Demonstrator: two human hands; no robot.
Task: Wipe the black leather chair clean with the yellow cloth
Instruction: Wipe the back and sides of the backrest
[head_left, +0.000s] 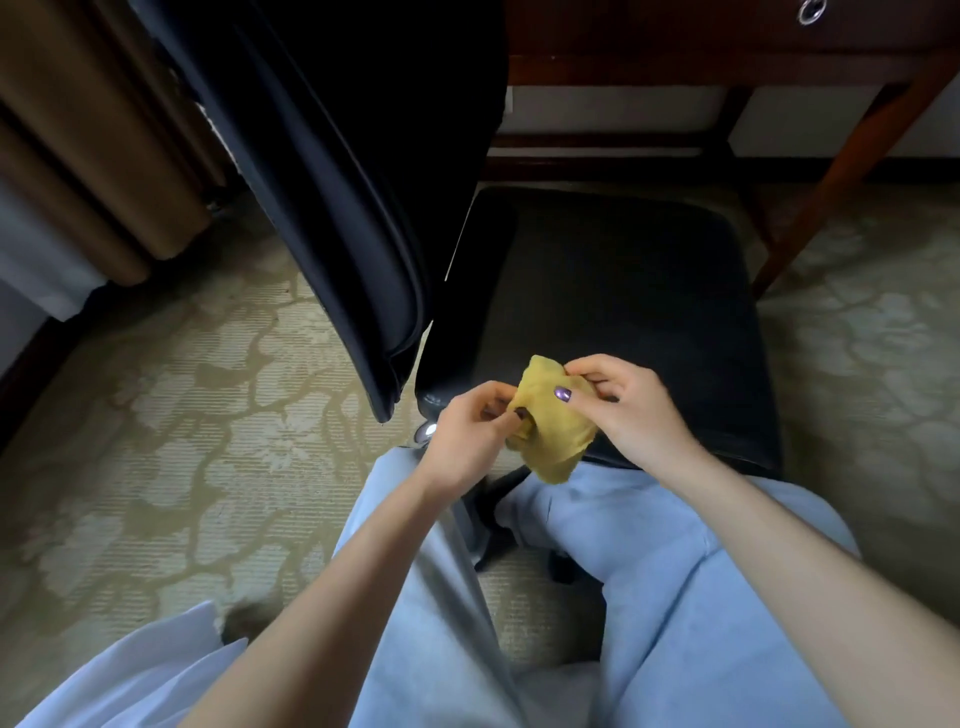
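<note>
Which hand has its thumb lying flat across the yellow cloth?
The right hand: its thumb, purple nail up, lies across the yellow cloth. The left hand only pinches its left edge with curled fingers.

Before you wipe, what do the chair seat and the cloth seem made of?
The chair seat looks like black leather or an imitation, smooth, with a faint sheen at its near corner. The yellow cloth looks like thin, soft matte fabric: it crumples and hangs limp.
</note>
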